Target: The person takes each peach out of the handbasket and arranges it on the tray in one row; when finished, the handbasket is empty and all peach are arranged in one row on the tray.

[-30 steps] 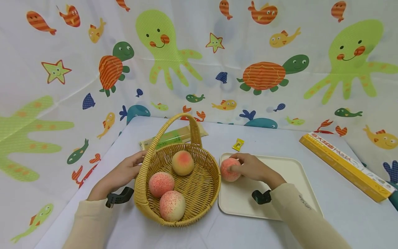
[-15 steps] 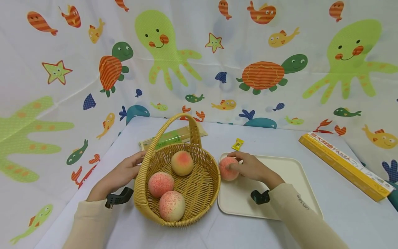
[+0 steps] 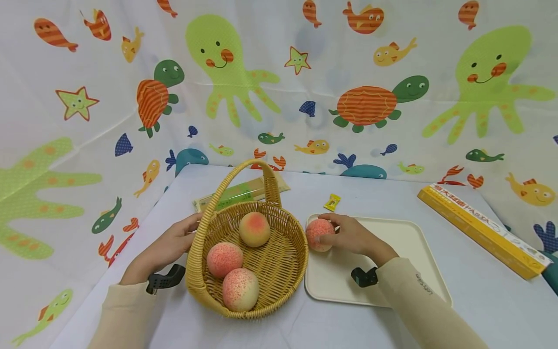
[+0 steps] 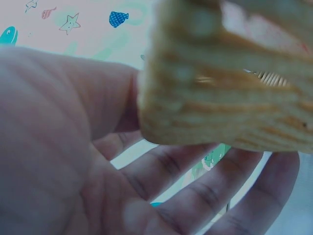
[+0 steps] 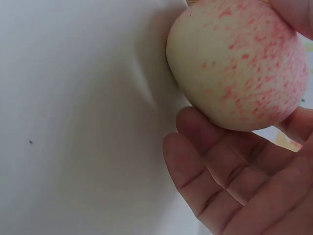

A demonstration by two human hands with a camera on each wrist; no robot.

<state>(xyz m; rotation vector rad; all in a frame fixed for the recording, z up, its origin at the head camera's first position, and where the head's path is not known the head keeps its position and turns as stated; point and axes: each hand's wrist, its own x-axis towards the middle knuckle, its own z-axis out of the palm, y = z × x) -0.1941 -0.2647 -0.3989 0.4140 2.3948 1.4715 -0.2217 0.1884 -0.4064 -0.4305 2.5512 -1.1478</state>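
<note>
A wicker basket (image 3: 279, 264) with a tall arched handle stands in the middle of the head view, holding three peaches, one of them a yellow-and-red peach (image 3: 254, 229). On its left side my left hand (image 3: 172, 242) touches the wicker; in the left wrist view its fingers (image 4: 195, 196) stretch out fairly straight beneath the wicker. My right hand (image 3: 355, 236) holds another peach (image 3: 318, 237), pink-speckled, between thumb and fingers at the left end of a cream tray (image 3: 383, 281). That peach (image 5: 239, 63) shows close up in the right wrist view, its pale side facing the tray.
Behind the basket lies a flat clear packet with a green label (image 3: 240, 194). A small yellow wrapped candy (image 3: 332, 202) is just beyond the tray. A long yellow box (image 3: 484, 230) lies at the right. A sea-animal print curtain (image 3: 279, 87) closes off the back and left.
My right hand and its peach have shifted very slightly left, close to the basket's right rim. The left hand keeps its place on the basket. The whole head view has drifted a little.
</note>
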